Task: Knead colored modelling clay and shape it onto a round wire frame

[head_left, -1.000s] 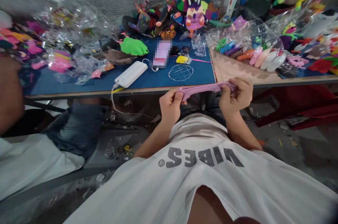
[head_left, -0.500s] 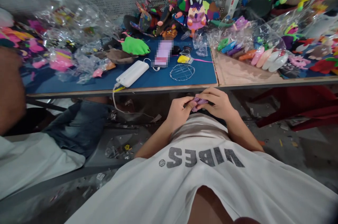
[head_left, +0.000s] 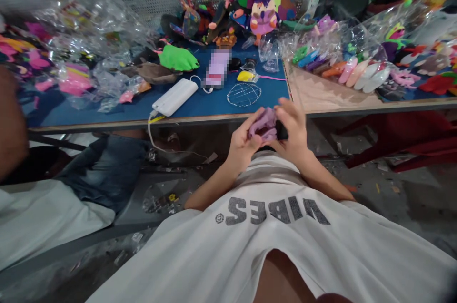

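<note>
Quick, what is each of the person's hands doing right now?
Left hand: closed on the purple lump, pressing it from the left.
Right hand: fingers curled against the same purple lump from the right.

Bare blue mat [head_left: 200, 105] around wire ring [head_left: 244, 94], power bank [head_left: 174, 97] left, toy piles [head_left: 250, 5] behind
</note>
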`<act>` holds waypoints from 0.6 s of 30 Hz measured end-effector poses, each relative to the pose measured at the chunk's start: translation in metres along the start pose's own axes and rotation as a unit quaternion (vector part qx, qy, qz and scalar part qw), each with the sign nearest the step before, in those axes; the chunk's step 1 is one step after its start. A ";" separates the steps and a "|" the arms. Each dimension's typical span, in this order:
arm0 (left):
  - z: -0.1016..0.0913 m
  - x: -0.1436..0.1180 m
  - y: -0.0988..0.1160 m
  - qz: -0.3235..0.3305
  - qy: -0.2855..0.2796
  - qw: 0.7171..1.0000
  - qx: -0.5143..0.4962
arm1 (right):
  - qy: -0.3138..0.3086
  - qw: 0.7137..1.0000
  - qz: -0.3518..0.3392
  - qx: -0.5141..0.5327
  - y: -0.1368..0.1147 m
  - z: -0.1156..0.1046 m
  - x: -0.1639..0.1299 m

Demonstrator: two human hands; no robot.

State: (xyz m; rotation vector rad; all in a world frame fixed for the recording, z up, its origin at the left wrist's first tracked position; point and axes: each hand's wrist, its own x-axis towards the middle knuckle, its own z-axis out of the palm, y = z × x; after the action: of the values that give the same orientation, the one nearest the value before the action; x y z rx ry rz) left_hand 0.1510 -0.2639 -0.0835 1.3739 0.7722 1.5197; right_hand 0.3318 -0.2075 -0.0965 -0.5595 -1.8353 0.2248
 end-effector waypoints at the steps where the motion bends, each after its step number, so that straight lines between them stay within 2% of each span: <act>1: -0.001 -0.003 -0.001 0.016 -0.003 0.999 0.051 | -0.042 0.999 -0.034 -0.008 -0.003 -0.002 0.000; 3: -0.006 -0.007 0.000 0.049 0.001 0.989 0.140 | -0.054 0.995 -0.087 -0.010 -0.003 -0.009 0.002; 4: -0.009 -0.007 0.001 0.057 0.004 0.985 0.166 | -0.059 0.994 -0.089 -0.003 -0.002 -0.014 0.003; 7: -0.014 -0.007 0.005 0.025 0.025 0.988 0.151 | -0.036 0.998 -0.059 -0.005 0.010 -0.027 0.004; 8: -0.015 -0.006 0.006 0.007 0.037 0.991 0.132 | -0.004 0.999 -0.042 -0.022 0.015 -0.030 0.004; 10: -0.016 -0.004 0.007 -0.022 0.066 0.993 0.094 | 0.109 0.991 -0.010 -0.072 0.027 -0.034 0.004; 12: -0.017 -0.002 0.005 -0.033 0.100 0.993 0.046 | 0.251 0.962 0.008 -0.105 0.036 -0.033 0.006; 14: -0.018 0.000 0.001 -0.037 0.116 0.992 -0.020 | 0.362 0.927 0.019 -0.099 0.036 -0.027 0.008; 16: -0.018 0.002 -0.002 -0.046 0.091 0.991 -0.082 | 0.410 0.910 0.026 -0.063 0.028 -0.015 0.009; 18: -0.018 0.004 -0.005 -0.050 0.042 0.990 -0.121 | 0.386 0.922 0.028 -0.023 0.016 -0.003 0.006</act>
State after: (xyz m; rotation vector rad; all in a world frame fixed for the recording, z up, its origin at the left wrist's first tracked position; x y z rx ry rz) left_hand 0.1351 -0.2559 -0.0892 1.0822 0.6731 1.5450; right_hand 0.3369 -0.1912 -0.0970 -0.6215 -1.0588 -0.0124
